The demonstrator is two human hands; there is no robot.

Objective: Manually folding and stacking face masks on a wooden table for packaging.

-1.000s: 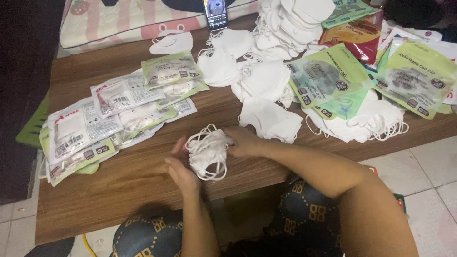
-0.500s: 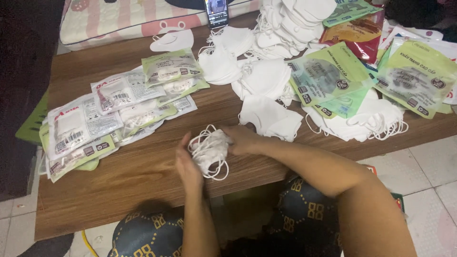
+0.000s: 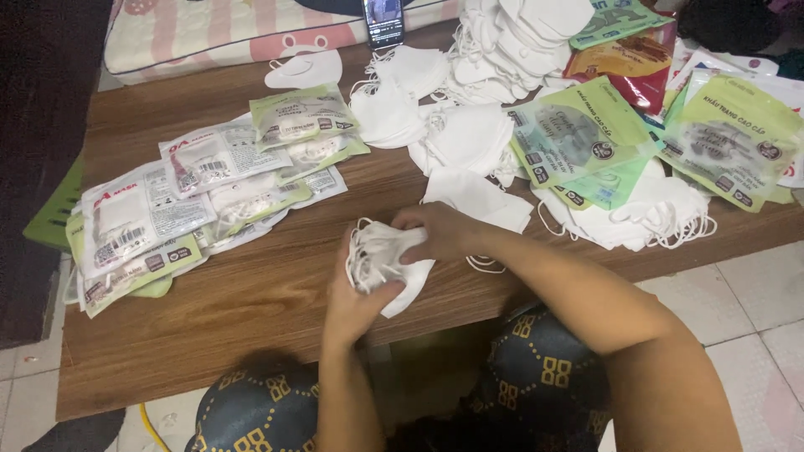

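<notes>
Both hands are clamped on a small stack of white face masks [image 3: 387,261] over the wooden table [image 3: 251,310], left hand [image 3: 356,297] cupped underneath and right hand [image 3: 442,232] curled tight over the top, probably to keep the loose ear loops bunched together.

Matt cloth masks [image 3: 387,259], smooth wooden table [image 3: 251,301]

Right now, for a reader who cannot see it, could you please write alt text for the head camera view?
A person's left hand and right hand together grip a small stack of white face masks above a wooden table. Sealed mask packets lie to the left, loose white masks and green packets behind and to the right, and a phone stands at the far edge.
</notes>
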